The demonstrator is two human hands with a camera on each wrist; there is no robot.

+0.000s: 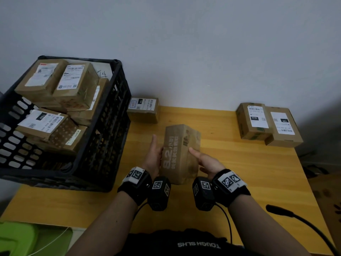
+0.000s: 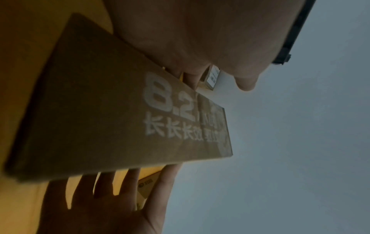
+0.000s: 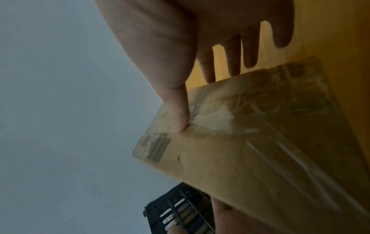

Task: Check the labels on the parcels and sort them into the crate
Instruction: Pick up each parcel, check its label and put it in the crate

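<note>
The two hands are closest, low in the head view, and between them they hold one brown parcel [image 1: 181, 154] above the table [image 1: 258, 172]. The left hand [image 1: 154, 156] lies flat on its left side. The right hand [image 1: 208, 162] holds its right side, thumb on top and fingers under it. The parcel's long side points away from the person. The crate [image 1: 108, 126] stands to the left of the parcel, nearer the left hand, so I think the parcel must go left.
</note>
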